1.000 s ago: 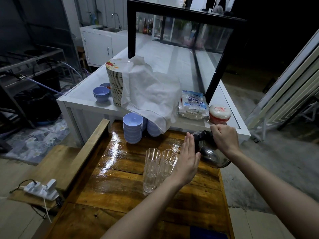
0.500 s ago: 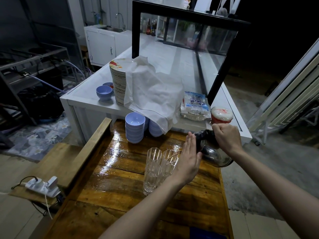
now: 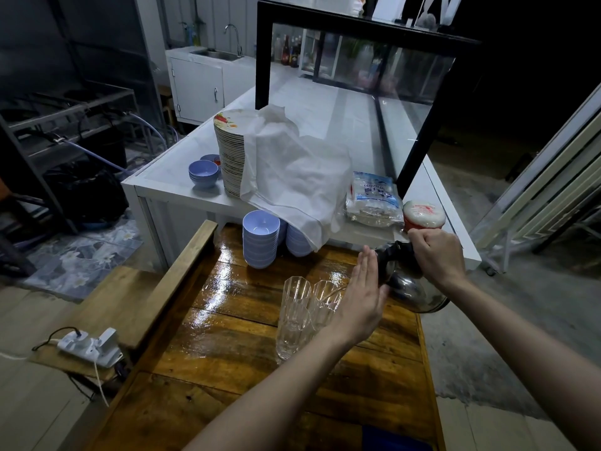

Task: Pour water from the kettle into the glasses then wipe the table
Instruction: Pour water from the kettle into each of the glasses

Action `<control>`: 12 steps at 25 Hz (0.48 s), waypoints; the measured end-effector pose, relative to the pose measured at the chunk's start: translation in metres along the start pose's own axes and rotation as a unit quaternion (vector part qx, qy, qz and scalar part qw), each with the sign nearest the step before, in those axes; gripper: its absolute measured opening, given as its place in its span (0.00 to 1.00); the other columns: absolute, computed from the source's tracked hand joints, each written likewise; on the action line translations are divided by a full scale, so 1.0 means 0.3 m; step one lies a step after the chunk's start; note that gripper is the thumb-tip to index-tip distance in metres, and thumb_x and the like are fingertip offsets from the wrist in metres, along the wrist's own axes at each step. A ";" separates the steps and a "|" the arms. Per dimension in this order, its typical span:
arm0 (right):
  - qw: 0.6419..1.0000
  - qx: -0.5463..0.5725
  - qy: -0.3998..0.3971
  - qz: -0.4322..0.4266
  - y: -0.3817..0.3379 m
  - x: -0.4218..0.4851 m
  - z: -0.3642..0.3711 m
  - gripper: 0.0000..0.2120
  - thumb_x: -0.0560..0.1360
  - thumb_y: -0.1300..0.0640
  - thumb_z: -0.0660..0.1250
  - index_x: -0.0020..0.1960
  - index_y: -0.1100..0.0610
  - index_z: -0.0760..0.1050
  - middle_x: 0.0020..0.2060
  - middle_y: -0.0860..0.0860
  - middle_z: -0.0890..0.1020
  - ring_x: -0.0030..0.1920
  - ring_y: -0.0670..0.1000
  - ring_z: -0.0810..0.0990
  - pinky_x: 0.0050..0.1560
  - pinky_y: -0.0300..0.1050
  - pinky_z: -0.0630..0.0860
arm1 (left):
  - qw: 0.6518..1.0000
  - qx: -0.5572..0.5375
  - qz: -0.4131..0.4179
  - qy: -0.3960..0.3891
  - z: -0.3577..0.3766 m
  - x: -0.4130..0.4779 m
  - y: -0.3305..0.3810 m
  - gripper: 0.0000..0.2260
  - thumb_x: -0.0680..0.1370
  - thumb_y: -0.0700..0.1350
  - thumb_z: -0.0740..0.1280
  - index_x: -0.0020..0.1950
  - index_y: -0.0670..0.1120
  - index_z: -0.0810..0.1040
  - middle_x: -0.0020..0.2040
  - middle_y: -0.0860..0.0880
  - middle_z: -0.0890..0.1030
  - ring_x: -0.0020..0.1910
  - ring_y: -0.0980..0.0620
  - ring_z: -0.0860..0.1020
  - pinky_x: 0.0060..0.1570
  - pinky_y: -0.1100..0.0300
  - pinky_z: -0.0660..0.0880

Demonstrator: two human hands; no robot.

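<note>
Mid-pour: right hand (image 3: 435,255) clamped on the kettle (image 3: 411,288) at 2 o'clock, left hand (image 3: 361,297) flat open against it; glasses (image 3: 305,310) barely filled, table (image 3: 247,346) unwiped.

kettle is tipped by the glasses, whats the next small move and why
Probably tip the kettle a little further toward the glasses. The right hand grips its dark top and the left hand lies flat against its side, open. The spout is hidden behind that hand, so I can't tell if water is flowing. The near glass looks mostly empty, so pouring seems unfinished.
</note>
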State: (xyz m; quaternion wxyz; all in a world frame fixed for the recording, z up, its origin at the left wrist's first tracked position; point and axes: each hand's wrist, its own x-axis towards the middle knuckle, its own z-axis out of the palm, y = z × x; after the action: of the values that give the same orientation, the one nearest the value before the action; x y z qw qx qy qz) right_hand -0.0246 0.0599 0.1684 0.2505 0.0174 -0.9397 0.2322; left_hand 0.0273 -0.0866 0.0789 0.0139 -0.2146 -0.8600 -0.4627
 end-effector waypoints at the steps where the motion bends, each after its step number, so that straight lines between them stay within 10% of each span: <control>1: 1.000 -0.002 0.001 0.001 -0.003 0.001 0.000 0.23 0.74 0.53 0.56 0.24 0.63 0.72 0.20 0.57 0.71 0.24 0.55 0.68 0.29 0.40 0.59 | 1.000 0.000 0.001 -0.001 -0.002 -0.001 0.000 0.29 0.85 0.48 0.51 0.78 0.43 0.37 0.79 0.49 0.34 0.77 0.56 0.35 0.76 0.62 0.37; 12: 1.000 -0.007 0.009 -0.014 -0.028 0.022 0.005 0.25 0.74 0.51 0.57 0.23 0.64 0.73 0.20 0.59 0.74 0.24 0.59 0.72 0.29 0.45 0.61 | 1.000 0.017 0.005 0.003 -0.023 -0.001 -0.004 0.30 0.85 0.50 0.50 0.78 0.44 0.35 0.78 0.49 0.34 0.77 0.57 0.34 0.77 0.59 0.39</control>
State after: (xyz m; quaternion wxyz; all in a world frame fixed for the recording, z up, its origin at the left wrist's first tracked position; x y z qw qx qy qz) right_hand -0.0300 0.0524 0.1739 0.2627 0.0270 -0.9386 0.2222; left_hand 0.0260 -0.0927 0.0819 0.0228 -0.2171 -0.8667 -0.4485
